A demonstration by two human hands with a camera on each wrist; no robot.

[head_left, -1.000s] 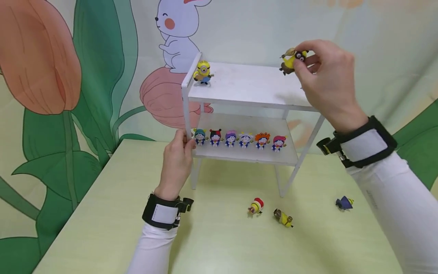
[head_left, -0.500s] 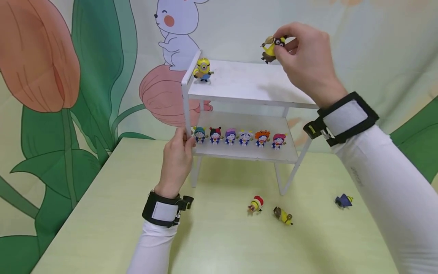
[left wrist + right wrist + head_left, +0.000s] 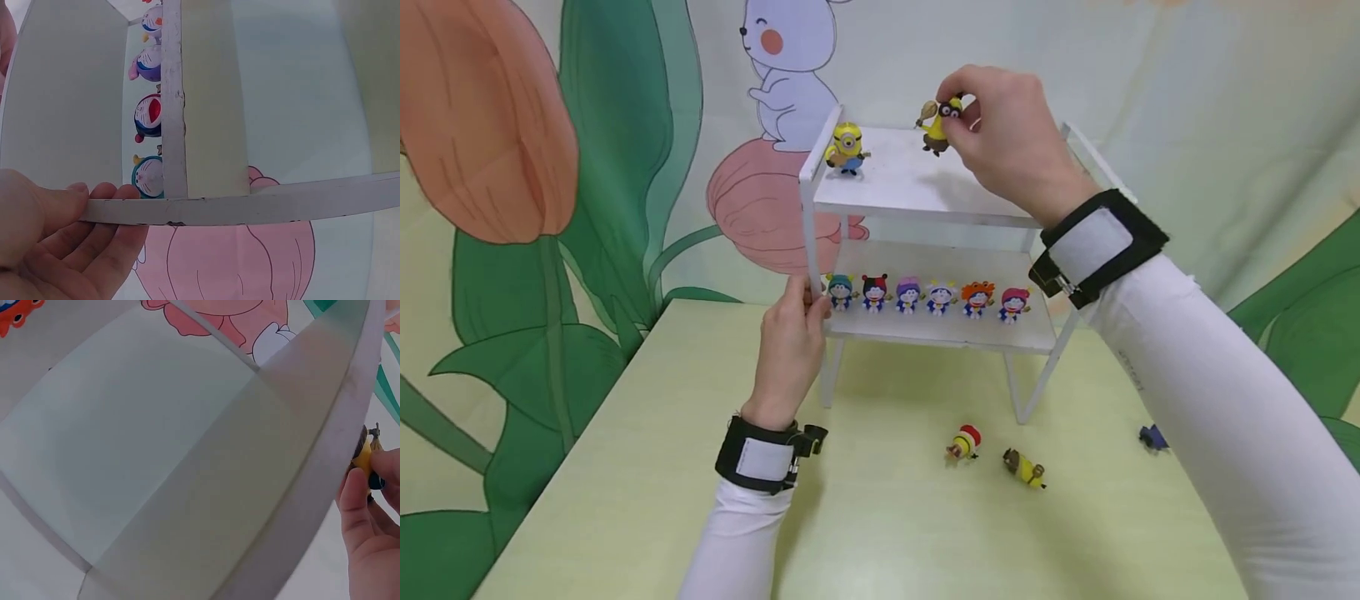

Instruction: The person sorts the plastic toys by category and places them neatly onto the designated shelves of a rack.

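My right hand pinches a yellow minion figurine with a brown skirt and dark goggles, close over the upper board of the white two-tier shelf. In the right wrist view the same figurine shows partly between thumb and fingers, beyond the board's edge. With thumb and fingers, my left hand grips the shelf's front left post. A one-eyed minion with a guitar stands upright at the left end of the upper board. A row of several small blue-and-white figurines in coloured hats fills the lower board.
On the table in front of the shelf lie a minion in a red hat and a brown-and-yellow minion. A dark blue figurine lies at the right, partly behind my right sleeve. A painted cloth backdrop hangs behind.
My right hand has carried the minion figurine leftward over the upper board, rising and then coming down. My left hand keeps its grip on the post.
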